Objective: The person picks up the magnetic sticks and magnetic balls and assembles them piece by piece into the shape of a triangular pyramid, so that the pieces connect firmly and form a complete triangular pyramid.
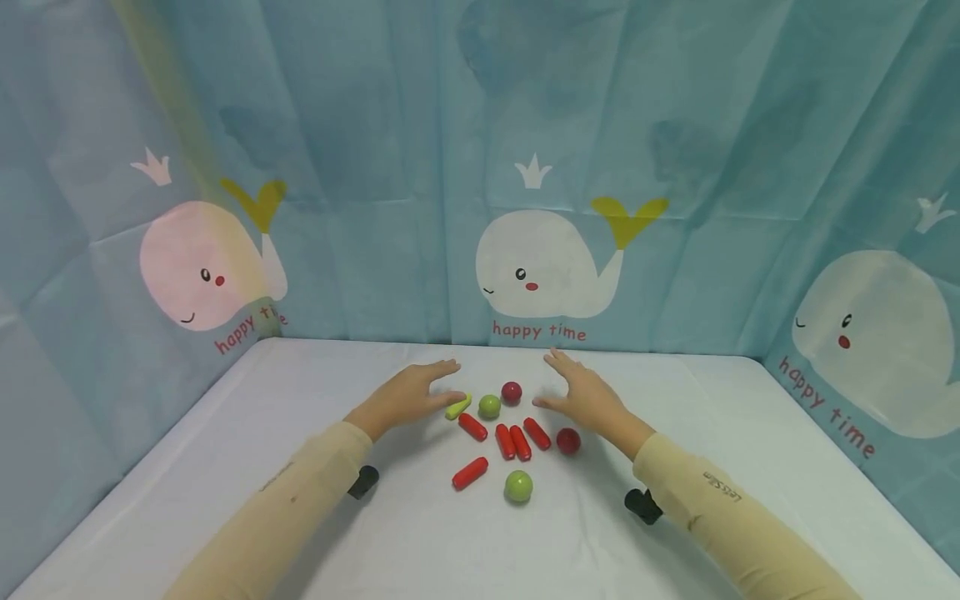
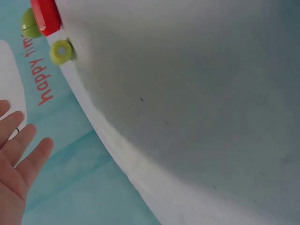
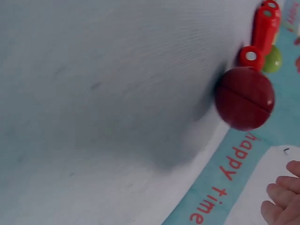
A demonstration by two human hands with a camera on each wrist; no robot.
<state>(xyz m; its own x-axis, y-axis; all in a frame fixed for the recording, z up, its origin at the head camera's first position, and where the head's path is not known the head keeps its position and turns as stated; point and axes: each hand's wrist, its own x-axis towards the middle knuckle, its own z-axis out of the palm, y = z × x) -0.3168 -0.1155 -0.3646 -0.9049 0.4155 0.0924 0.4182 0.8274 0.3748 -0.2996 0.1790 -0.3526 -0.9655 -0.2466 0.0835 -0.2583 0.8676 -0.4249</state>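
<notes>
My left hand (image 1: 408, 393) hovers over the table's left middle with relaxed, spread fingers and holds nothing. Its thumb is near a yellow-green piece (image 1: 457, 407) with a narrow end. Across from it, my right hand (image 1: 587, 398) is also held in the air, fingers apart, holding nothing. Between the hands lie a green ball-shaped piece (image 1: 489, 407) and a dark red one (image 1: 512, 392). Several red sausage-shaped pieces (image 1: 506, 442) are scattered nearer. A second dark red ball (image 1: 568, 441) sits below the right hand, large in the right wrist view. Another green ball (image 1: 518, 486) lies closest to me.
A white cloth covers the table (image 1: 420, 542). Blue curtains (image 1: 375, 167) printed with whales surround its back and sides. Black straps with small devices (image 1: 643, 506) hang beneath both wrists.
</notes>
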